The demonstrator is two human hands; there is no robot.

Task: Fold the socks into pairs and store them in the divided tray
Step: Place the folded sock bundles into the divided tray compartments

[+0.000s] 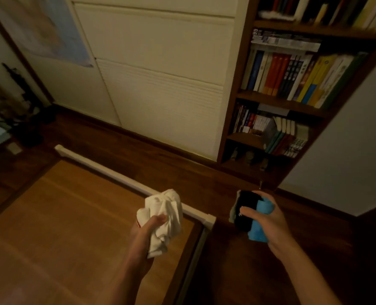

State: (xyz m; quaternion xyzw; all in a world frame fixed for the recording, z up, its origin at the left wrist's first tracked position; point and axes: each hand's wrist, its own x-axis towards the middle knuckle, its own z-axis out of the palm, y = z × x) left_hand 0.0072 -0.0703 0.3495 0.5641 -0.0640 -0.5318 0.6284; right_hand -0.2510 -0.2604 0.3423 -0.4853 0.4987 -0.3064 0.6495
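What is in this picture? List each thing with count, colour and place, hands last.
white socks: one bunch, white, in grip of left hand
mixed socks: one bunch, black, blue, grey, in grip of right hand
wooden top: one, light brown, lower left
rail: one, white, along its far edge
cabinet: one, cream, far wall
bookshelf: one, dark brown, upper right
poster: one, pale, upper left
floor: dark wood, around wooden top
left hand: one, lower centre
right hand: one, lower right
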